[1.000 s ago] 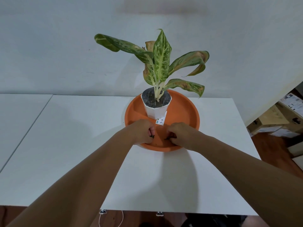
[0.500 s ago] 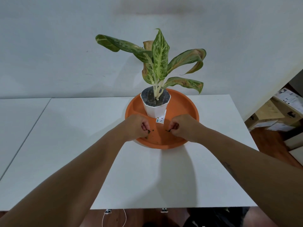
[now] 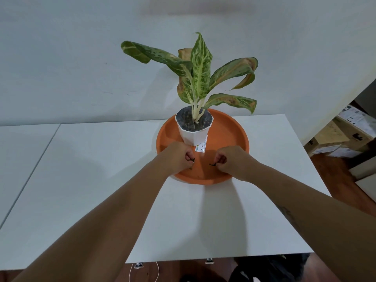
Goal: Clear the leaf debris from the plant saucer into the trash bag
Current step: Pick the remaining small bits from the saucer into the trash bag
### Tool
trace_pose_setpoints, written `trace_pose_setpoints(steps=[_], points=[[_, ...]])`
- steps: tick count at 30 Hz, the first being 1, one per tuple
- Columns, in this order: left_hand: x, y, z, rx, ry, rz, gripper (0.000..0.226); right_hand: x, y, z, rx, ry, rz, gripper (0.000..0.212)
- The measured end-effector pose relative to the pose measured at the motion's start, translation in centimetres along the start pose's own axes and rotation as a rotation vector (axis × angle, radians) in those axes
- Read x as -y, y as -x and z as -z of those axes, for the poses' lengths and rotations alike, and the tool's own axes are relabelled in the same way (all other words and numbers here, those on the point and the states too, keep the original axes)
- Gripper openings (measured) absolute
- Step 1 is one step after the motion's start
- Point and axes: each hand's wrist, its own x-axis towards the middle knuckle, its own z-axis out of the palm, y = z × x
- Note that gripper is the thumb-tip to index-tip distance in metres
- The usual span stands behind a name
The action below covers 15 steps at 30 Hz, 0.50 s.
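An orange plant saucer (image 3: 227, 137) sits on the white table, with a white pot (image 3: 194, 134) of a green, browning plant (image 3: 200, 72) standing in its far-left part. My left hand (image 3: 179, 156) and my right hand (image 3: 232, 159) hover over the saucer's near half, fingers curled. Each pinches a small dark bit of leaf debris: one piece (image 3: 192, 159) at the left fingertips, another (image 3: 212, 164) at the right. A tiny speck (image 3: 190, 168) lies on the saucer floor by my left hand. At the bottom edge a dark shape (image 3: 270, 267) below the table may be the trash bag.
The white table (image 3: 101, 169) ends close in front and on the right. A second white table (image 3: 24, 151) adjoins at the left. Cardboard boxes (image 3: 341, 135) stand on the wooden floor at right. A white wall rises behind the plant.
Both hands have lifted slightly off the saucer floor and moved a little apart, each holding a dark bit of debris. The camera view has shifted slightly.
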Motion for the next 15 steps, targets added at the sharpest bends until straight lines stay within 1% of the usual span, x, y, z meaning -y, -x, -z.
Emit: trace_pose_setpoints(steps=[4, 6, 11, 15], points=[[0.0, 0.0, 0.8, 0.111, -0.033, 0.006, 0.029, 0.1, -0.1, -0.5, 0.012, -0.003, -0.001, 0.015], [-0.1, -0.1, 1.1, 0.145, -0.059, -0.007, 0.03, 0.1, -0.1, -0.8, 0.011, -0.004, 0.003, 0.015], [-0.1, -0.2, 0.7, 0.096, -0.068, -0.04, 0.013, 0.1, -0.4, -1.1, 0.017, -0.006, -0.004, 0.017], [0.1, -0.5, -0.1, 0.068, -0.072, -0.052, 0.012, 0.3, -0.4, -1.4, 0.014, -0.018, 0.02, 0.021]])
